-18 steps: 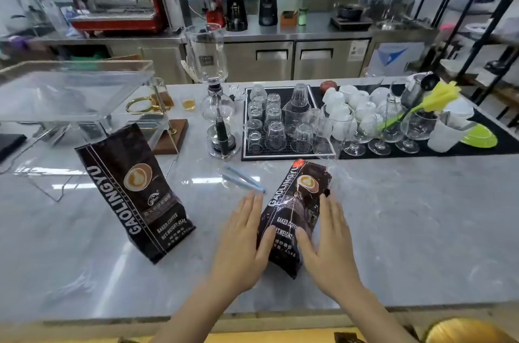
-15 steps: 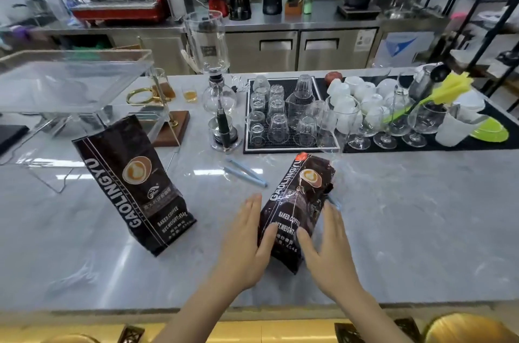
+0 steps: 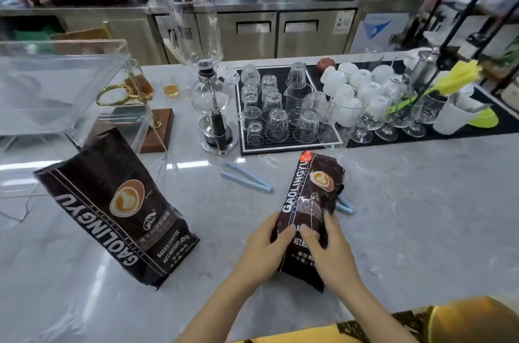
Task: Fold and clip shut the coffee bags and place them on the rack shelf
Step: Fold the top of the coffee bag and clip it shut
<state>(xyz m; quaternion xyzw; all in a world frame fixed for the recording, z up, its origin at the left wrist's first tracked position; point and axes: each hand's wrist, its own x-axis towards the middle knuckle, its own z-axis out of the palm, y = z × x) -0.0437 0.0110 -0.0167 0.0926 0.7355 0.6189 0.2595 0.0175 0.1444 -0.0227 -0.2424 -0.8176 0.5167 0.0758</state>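
Two coffee bags: one [image 3: 112, 202] stands free, both hands' [image 3: 264, 250] [image 3: 328, 247] grip curls round the other [image 3: 311, 202].

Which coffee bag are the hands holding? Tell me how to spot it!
Find the black mat of upturned glasses on the grey counter. In front of it, both hands grip the smaller coffee bag. Unlike the bigger coffee bag standing alone leftward, it looks crumpled.

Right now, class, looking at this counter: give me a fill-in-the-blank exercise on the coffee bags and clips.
1. Both hands, left hand and right hand, hold the ____ coffee bag.
2. The larger coffee bag stands to the ____ of it.
3. The sealing clips on the marble counter are light ____.

Missing words: smaller; left; blue
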